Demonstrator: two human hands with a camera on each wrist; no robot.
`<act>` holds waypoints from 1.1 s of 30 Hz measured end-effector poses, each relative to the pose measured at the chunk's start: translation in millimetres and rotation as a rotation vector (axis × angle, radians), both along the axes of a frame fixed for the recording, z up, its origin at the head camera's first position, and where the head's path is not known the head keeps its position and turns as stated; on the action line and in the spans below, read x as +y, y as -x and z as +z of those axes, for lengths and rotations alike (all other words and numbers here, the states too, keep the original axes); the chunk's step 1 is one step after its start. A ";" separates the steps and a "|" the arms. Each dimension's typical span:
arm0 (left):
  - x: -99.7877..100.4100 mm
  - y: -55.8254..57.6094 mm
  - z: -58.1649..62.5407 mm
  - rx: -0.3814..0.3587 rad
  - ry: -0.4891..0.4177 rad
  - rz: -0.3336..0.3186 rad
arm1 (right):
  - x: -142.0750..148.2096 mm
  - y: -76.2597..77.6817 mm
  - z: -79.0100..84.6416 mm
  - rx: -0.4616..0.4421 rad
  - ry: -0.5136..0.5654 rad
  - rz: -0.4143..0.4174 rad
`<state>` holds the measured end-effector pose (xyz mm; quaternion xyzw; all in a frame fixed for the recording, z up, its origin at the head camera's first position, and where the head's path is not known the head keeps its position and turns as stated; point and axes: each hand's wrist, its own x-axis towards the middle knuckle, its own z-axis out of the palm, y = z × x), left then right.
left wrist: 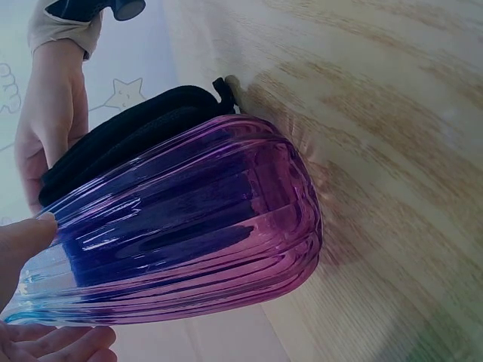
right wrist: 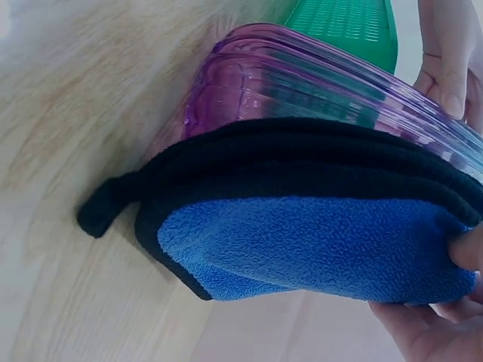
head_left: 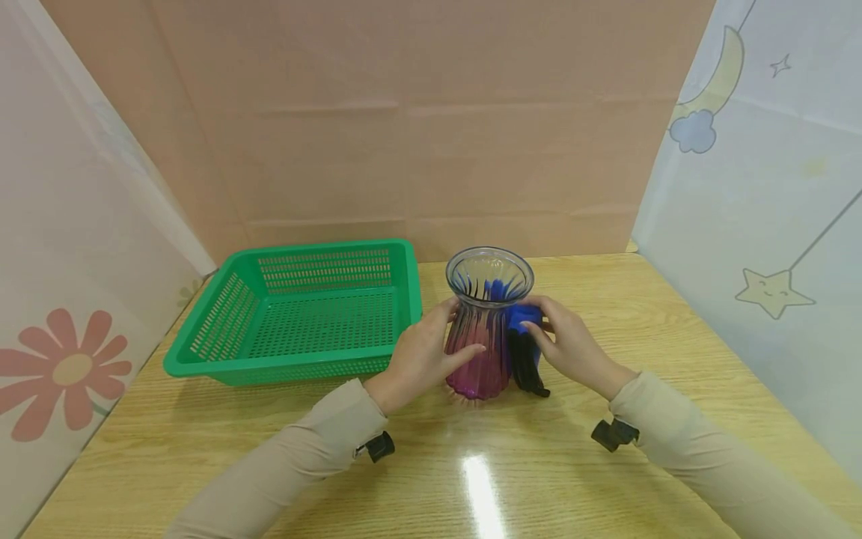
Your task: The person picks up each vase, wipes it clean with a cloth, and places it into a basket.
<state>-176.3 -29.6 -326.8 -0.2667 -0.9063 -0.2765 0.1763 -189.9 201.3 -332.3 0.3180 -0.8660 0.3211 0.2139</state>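
A ribbed glass vase (head_left: 480,352), clear at its flared mouth and pink-purple below, stands upright on the wooden table. My left hand (head_left: 426,355) grips its neck from the left, thumb along the front and fingers behind, as the left wrist view also shows around the glass (left wrist: 204,204). Against the vase's right side hangs a folded blue towel (right wrist: 317,241) with black edging and a small black loop (right wrist: 106,207). My right hand (head_left: 569,344) pinches this towel near its top, the thumb on the near face. Blue shows through the glass.
To the left of the vase is a green plastic basket (head_left: 303,361) with slotted walls. Behind the wooden table (head_left: 606,479) rises a tan backdrop (head_left: 417,150). Printed white sheets with a flower (head_left: 70,370) and a star (head_left: 774,293) flank the sides.
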 end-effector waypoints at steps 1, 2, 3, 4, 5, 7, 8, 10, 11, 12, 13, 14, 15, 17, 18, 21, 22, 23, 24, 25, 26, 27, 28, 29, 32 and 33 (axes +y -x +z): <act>0.0 -0.1 0.1 0.001 -0.001 -0.001 | 0.5 0.4 -1.0 -0.005 -0.002 0.000; -0.1 -0.3 0.2 0.003 -0.001 -0.002 | 1.0 0.5 -1.9 -0.009 -0.004 0.003; 0.0 -0.3 0.3 0.005 -0.001 -0.003 | 1.4 0.6 -2.7 -0.012 -0.007 0.005; 0.0 -0.4 0.3 0.005 -0.003 -0.003 | 1.8 0.8 -3.8 -0.017 -0.007 0.005; -0.1 -0.3 0.3 0.006 -0.005 -0.006 | 2.1 1.1 -5.0 -0.019 -0.008 0.005; 0.0 -0.3 0.2 0.007 -0.008 -0.007 | 2.4 1.6 -7.2 -0.024 -0.007 0.007; 0.0 -0.2 0.1 0.006 -0.011 -0.008 | 2.4 1.7 -8.3 -0.028 -0.006 0.007; 0.0 0.0 -0.3 0.008 -0.011 -0.009 | 2.3 1.8 -9.7 -0.039 0.002 0.007; 0.0 0.2 -0.4 0.008 -0.013 -0.010 | 2.3 1.7 -10.3 -0.044 0.002 0.008; 0.0 0.3 -0.6 0.008 -0.012 -0.009 | 2.2 1.6 -10.5 -0.052 0.003 0.008; 0.1 0.4 -0.7 0.009 -0.010 -0.008 | 2.3 1.5 -10.8 -0.059 0.004 0.007; 0.0 0.6 -0.8 0.005 -0.012 -0.008 | 2.4 1.2 -10.7 -0.067 0.002 0.007; 0.0 0.7 -0.9 0.003 -0.011 -0.008 | 2.6 0.9 -10.5 -0.072 -0.002 0.005; -0.1 0.8 -1.0 -0.001 -0.010 -0.007 | 3.2 0.6 -10.3 -0.076 -0.017 -0.002; -0.1 0.8 -1.1 -0.001 -0.008 -0.006 | 3.6 0.8 -10.3 -0.070 -0.028 -0.008; -0.2 0.8 -0.8 0.001 -0.007 -0.005 | 4.5 2.0 -9.7 -0.018 -0.067 -0.020; -0.2 0.8 -0.8 0.002 -0.005 -0.004 | 4.8 2.7 -9.7 0.004 -0.078 -0.023; -0.3 0.8 -0.6 0.007 -0.002 -0.003 | 5.1 3.4 -9.7 0.025 -0.085 -0.024; -0.3 0.7 -0.4 0.007 -0.002 -0.003 | 5.3 3.9 -9.8 0.043 -0.091 -0.024; -0.3 0.7 -0.3 0.008 0.000 -0.001 | 5.5 4.2 -9.9 0.056 -0.092 -0.021; -0.1 0.7 -0.2 0.007 0.000 0.000 | 5.7 4.4 -10.2 0.063 -0.090 -0.018; 0.0 0.7 -0.2 0.005 0.001 0.000 | 5.8 4.6 -10.5 0.065 -0.087 -0.016; 0.1 0.7 -0.3 0.005 0.003 0.001 | 6.0 4.7 -11.0 0.065 -0.082 -0.013; 0.2 0.7 -0.4 0.005 0.005 0.002 | 6.1 4.7 -11.3 0.063 -0.078 -0.013; 0.4 0.8 -0.9 0.001 0.007 0.003 | 6.4 4.5 -12.4 0.053 -0.067 -0.016; 0.3 0.9 -1.1 0.002 0.009 0.004 | 6.3 4.4 -12.4 0.052 -0.064 -0.017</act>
